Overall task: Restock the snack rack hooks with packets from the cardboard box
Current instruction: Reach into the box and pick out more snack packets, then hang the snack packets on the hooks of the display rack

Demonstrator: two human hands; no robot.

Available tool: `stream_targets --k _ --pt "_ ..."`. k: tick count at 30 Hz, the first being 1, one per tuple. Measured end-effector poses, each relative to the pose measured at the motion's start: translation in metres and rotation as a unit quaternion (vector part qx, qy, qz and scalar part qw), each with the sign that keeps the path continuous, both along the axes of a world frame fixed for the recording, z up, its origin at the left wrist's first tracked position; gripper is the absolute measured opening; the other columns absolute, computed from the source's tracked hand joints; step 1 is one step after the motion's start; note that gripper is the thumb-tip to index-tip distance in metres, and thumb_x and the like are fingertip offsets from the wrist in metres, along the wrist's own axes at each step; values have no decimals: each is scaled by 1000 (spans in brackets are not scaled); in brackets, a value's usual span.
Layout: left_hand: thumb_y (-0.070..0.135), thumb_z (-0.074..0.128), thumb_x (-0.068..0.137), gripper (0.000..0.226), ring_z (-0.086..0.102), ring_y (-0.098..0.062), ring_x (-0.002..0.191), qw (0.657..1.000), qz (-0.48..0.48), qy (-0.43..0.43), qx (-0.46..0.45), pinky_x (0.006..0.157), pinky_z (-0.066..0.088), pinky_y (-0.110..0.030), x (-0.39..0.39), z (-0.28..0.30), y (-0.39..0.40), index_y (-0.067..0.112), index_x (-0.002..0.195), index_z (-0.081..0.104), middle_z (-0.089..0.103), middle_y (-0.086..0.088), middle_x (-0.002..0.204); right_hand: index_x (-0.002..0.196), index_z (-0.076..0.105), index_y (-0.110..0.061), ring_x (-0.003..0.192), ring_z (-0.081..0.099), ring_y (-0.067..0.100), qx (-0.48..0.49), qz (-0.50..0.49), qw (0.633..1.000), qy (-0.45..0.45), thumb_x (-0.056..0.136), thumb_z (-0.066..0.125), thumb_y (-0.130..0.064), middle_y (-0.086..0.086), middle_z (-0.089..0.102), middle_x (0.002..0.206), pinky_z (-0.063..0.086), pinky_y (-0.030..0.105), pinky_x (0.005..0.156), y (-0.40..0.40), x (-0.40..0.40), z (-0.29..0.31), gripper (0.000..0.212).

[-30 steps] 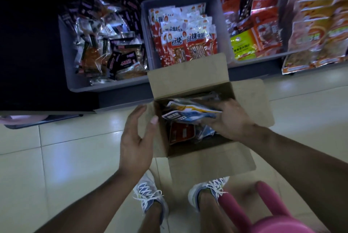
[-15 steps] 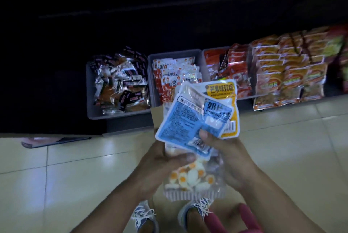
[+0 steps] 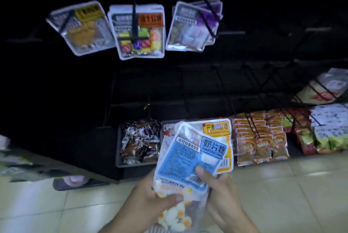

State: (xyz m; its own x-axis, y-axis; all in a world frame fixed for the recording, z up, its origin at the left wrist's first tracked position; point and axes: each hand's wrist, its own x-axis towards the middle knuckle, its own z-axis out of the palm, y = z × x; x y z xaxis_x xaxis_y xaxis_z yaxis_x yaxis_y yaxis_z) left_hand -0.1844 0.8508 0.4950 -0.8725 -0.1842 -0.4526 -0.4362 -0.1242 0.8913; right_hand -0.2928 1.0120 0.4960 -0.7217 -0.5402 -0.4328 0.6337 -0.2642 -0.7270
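Blue packet (image 3: pixel 190 159): front of a fanned stack held low at centre, before the rack; long axis tilts up to the right, printed top towards the rack.
Yellow packet (image 3: pixel 218 129): behind the blue one, its top corner showing above and to the right.
Clear packet (image 3: pixel 175 215): lowest in the stack, white-and-orange sweets inside, hanging down between the hands.
Left hand (image 3: pixel 150 200): grips the stack's lower left, thumb across the clear packet.
Right hand (image 3: pixel 220 193): pinches the blue packet's lower edge, thumb on its face.
Hooks: three hung packets (image 3: pixel 140 31) high on the dark rack, tilted.
Bins (image 3: pixel 120 150): grey, at floor level behind the stack, filled with snacks.
Floor (image 3: pixel 282 195): pale tiles.
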Motion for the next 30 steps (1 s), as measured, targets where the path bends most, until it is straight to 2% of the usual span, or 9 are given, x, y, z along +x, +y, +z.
stream_targets --k 3,10,13,15,18,22,24,28,30 --pt "-7 82 82 63 74 -10 112 1000 8 8 -12 87 56 -18 15 34 -16 22 134 62 79 5 118 113 75 -8 106 72 42 -1 -10 1000 16 30 106 -29 23 72 119 62 51 83 -14 8 33 91" --pt "-1 84 84 55 74 -13 111 999 -14 15 -33 93 58 -26 55 72 -56 23 130 65 79 2 118 98 81 -15 101 75 32 7 -21 997 71 27 106 -38 17 76 114 63 35 74 -31 18 86 78" --pt "23 92 71 61 75 -19 107 1000 20 13 -18 91 58 -38 69 73 -64 23 127 68 79 -4 118 99 80 -17 101 75 26 40 -67 988 133 29 104 -46 11 77 111 62 31 77 -31 13 107 79" --pt "40 91 57 68 75 -17 95 998 67 -2 -8 80 59 -35 75 73 -65 23 120 71 81 -2 111 88 82 -18 90 77 16 112 -76 969 205 43 101 -45 4 80 102 58 31 77 -29 16 125 56" --pt "59 87 50 76 74 -14 91 986 168 -12 -16 81 58 -32 73 79 -58 28 117 73 82 4 105 79 78 -13 55 66 -4 257 -67 900 347 72 89 -16 -14 75 69 49 16 55 -24 28 138 13" --pt "56 77 86 49 77 -23 104 971 218 21 94 96 59 -49 62 105 -33 28 125 70 79 -8 118 136 65 -16 114 67 -2 328 -17 655 681 75 85 -9 -17 68 131 61 28 86 -25 65 130 65" --pt "64 79 78 76 71 -35 118 956 203 53 204 107 52 -53 60 115 -23 11 132 68 72 -20 130 141 58 -22 125 64 11 364 -10 574 733 73 86 -22 -10 62 141 62 40 87 -25 80 126 74" --pt "72 65 86 86 53 -44 139 901 157 111 388 123 31 -59 55 128 -14 7 144 61 58 -26 148 153 44 -31 143 41 1 412 78 598 683 53 96 -7 -18 46 155 61 35 87 -17 91 132 115" --pt "61 86 71 88 59 -44 133 895 140 119 406 119 37 -59 57 127 -13 6 137 67 61 -26 143 161 10 -43 151 8 -8 448 187 580 654 59 92 -8 -28 15 165 50 31 98 -15 87 138 135"
